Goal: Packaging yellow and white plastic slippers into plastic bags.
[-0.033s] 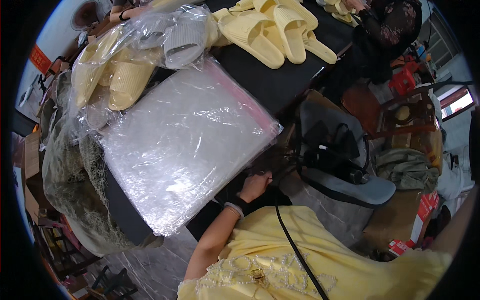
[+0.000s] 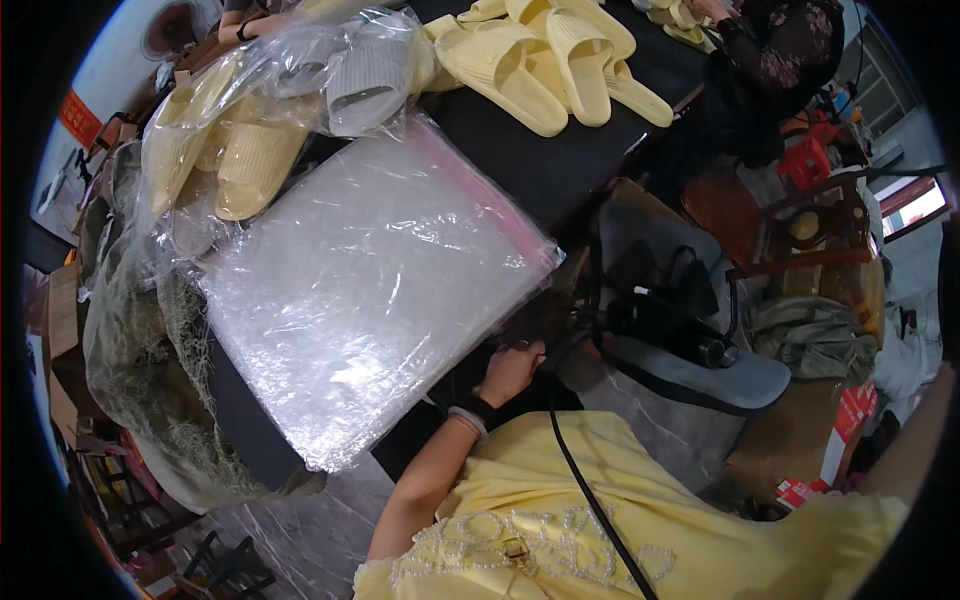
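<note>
My left hand (image 2: 508, 372) rests low over my dark lap, just off the near edge of the black table (image 2: 495, 165). Its fingers are curled closed; whether anything is inside them is hidden. Beside it on the table lies a flat stack of clear plastic bags (image 2: 350, 290) with a pink strip along one side. Of my right arm (image 2: 915, 440) only a part shows at the right rim, and the hand is out of the picture. Beyond the stack, yellow slippers (image 2: 262, 165) and grey slippers (image 2: 368, 90) lie in clear bags.
Unbagged yellow slippers (image 2: 575, 65) are piled at the far side. A grey chair (image 2: 690, 370) with a black bag (image 2: 660, 310) stands to my right. A netted sack (image 2: 150, 370) hangs at the left. Another person's dark lacy sleeve (image 2: 790, 50) shows far right.
My right arm at the right rim has shifted slightly. My left hand, the stack of bags and the slippers stay put.
</note>
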Demonstrator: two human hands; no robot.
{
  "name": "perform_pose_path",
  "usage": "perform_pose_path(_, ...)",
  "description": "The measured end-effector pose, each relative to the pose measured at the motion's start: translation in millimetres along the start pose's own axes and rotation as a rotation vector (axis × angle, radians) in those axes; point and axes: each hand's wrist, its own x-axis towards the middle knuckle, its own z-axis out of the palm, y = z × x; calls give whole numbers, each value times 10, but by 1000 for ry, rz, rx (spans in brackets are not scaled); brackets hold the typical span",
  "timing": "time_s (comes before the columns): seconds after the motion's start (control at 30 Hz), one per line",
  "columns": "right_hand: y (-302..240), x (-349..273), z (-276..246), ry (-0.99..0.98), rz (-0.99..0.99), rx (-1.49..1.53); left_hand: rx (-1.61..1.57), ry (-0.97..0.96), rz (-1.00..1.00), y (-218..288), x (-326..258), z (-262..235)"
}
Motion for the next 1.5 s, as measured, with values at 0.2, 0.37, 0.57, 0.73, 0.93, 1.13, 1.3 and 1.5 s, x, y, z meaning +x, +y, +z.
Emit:
perform_pose_path(0.2,293,506,530,-157,40,43,41,46,16,223,-133,-144)
perform_pose_path(0.37,650,1147,2581,-509,-306,-111,120,-16,160,325,-98,-56)
perform_pose_path(0.57,353,1902,5019,-143,-541,150,70,-146,225,414,-120,-122)
perform_pose_path(0.73,-346,1878,5557,-357,-361,-160,8,-32,217,338,-207,-90)
perform_pose_path(0.93,787,1941,5665,503,-73,393,-27,-145,247,378,-120,-61)
perform_pose_path(1.13,1634,1444,5444,28,774,1181,14,-178,145,415,-174,-157)
perform_pose_path(1.3,1226,1078,5031,-71,590,209,-18,-8,206,394,-286,-133)
perform_pose_path(1.5,1100,1620,5747,43,240,243,-134,-112,215,461,-215,-112)
